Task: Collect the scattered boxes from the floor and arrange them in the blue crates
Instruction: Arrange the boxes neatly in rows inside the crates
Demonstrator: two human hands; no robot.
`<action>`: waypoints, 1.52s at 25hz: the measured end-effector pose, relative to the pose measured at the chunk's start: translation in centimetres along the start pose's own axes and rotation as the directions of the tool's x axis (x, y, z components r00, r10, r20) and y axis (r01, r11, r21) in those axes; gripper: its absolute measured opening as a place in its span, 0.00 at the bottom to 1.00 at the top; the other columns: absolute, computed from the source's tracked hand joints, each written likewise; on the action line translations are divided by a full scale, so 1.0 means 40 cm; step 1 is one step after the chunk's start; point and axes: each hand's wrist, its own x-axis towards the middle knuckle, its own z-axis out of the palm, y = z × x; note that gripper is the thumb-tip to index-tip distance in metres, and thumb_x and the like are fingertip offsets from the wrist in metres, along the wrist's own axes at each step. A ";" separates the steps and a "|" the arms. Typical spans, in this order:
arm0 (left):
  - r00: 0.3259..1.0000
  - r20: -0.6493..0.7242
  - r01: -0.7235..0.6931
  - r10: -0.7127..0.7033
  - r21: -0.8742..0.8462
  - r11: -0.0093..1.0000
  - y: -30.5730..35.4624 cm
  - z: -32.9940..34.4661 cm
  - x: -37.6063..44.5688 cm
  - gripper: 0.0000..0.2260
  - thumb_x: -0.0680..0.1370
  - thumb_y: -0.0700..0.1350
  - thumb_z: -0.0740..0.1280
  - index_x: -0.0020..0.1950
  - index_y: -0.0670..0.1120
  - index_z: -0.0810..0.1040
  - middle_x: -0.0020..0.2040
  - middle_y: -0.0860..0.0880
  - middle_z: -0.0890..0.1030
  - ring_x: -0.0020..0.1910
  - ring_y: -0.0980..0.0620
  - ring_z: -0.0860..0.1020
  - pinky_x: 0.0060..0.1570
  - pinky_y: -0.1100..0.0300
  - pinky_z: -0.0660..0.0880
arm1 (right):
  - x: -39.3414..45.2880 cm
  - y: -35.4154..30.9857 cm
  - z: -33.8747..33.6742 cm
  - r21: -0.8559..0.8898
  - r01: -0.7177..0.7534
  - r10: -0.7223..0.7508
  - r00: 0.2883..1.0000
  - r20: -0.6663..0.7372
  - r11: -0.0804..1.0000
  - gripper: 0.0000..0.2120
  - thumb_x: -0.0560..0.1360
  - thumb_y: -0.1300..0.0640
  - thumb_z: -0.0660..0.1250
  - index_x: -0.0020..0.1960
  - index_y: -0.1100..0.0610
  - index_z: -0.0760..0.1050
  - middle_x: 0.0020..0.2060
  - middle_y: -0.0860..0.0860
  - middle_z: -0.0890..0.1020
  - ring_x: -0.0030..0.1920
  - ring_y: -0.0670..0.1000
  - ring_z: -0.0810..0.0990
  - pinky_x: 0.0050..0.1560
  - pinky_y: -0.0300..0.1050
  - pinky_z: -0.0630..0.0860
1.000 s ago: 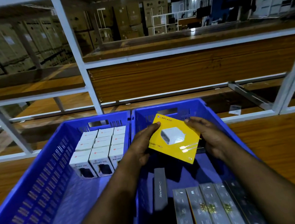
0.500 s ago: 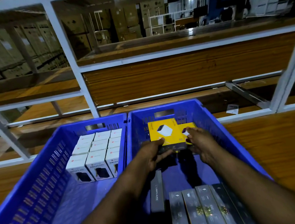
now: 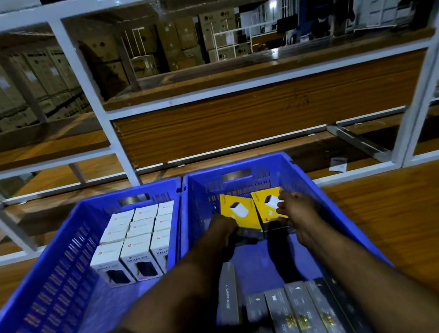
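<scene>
Two yellow boxes stood at the far end of the right blue crate [image 3: 323, 195], leaning back against its perforated end wall. The left yellow box [image 3: 238, 209] was bright yellow with a white-and-dark product picture on its face, tilted a touch; the right yellow box [image 3: 267, 203] sat just beside it, edges meeting. The left hand [image 3: 224, 230] was down at the lower corner of the left yellow box, fingers curled under it, though whether they truly gripped was hard to make out in the shadow. The right hand [image 3: 295, 207] pinched the right yellow box at its outer edge, fingers over its face. Grey boxes [image 3: 292, 311] lay in a row at the near end. The left blue crate [image 3: 48, 281] held white boxes [image 3: 138, 230] packed upright in neat rows.
</scene>
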 end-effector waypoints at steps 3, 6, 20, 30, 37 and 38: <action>0.964 0.040 -0.230 0.263 0.623 0.748 -0.018 0.005 -0.007 0.13 0.84 0.40 0.57 0.62 0.33 0.75 0.71 0.38 0.72 0.66 0.44 0.75 0.55 0.66 0.71 | 0.001 -0.002 -0.002 -0.008 0.002 -0.002 1.000 0.001 1.000 0.16 0.81 0.59 0.60 0.34 0.56 0.71 0.33 0.54 0.72 0.36 0.51 0.72 0.36 0.44 0.69; 0.985 -0.014 -0.162 0.171 0.248 0.955 -0.021 0.025 0.012 0.15 0.81 0.37 0.60 0.67 0.35 0.74 0.66 0.38 0.77 0.57 0.44 0.80 0.38 0.67 0.73 | 0.002 0.000 -0.001 -0.014 0.004 -0.004 1.000 -0.001 1.000 0.15 0.81 0.60 0.61 0.35 0.56 0.71 0.33 0.54 0.72 0.35 0.51 0.72 0.35 0.44 0.69; 0.963 0.186 -0.260 0.194 0.461 0.849 0.008 0.020 0.045 0.13 0.81 0.35 0.63 0.66 0.35 0.74 0.41 0.39 0.79 0.33 0.49 0.73 0.34 0.60 0.67 | -0.014 0.068 0.026 -0.448 0.204 -0.025 0.927 0.373 0.870 0.07 0.79 0.57 0.64 0.43 0.57 0.75 0.35 0.54 0.80 0.34 0.50 0.77 0.36 0.42 0.74; 0.732 0.273 -0.678 0.625 0.204 0.706 0.051 -0.166 -0.088 0.13 0.81 0.38 0.65 0.65 0.38 0.74 0.50 0.43 0.81 0.39 0.56 0.82 0.35 0.64 0.79 | -0.127 0.089 0.120 -0.695 0.660 0.199 0.669 0.716 0.284 0.10 0.77 0.45 0.67 0.48 0.52 0.73 0.36 0.48 0.74 0.35 0.46 0.71 0.33 0.36 0.66; 0.704 0.251 -0.705 0.664 0.128 0.698 0.037 -0.177 -0.095 0.06 0.81 0.38 0.65 0.58 0.42 0.77 0.47 0.44 0.81 0.35 0.59 0.81 0.37 0.59 0.80 | -0.152 0.140 0.184 -0.772 0.635 0.338 0.731 0.593 -0.021 0.22 0.76 0.42 0.66 0.58 0.60 0.78 0.57 0.60 0.81 0.57 0.58 0.81 0.50 0.45 0.75; 0.708 0.246 -0.702 0.662 0.135 0.700 0.036 -0.175 -0.093 0.06 0.81 0.38 0.65 0.58 0.42 0.77 0.46 0.45 0.80 0.35 0.59 0.81 0.37 0.59 0.80 | -0.138 0.140 0.177 -0.807 0.590 0.331 0.756 0.565 0.030 0.18 0.75 0.44 0.67 0.49 0.60 0.78 0.47 0.59 0.82 0.49 0.58 0.84 0.45 0.47 0.77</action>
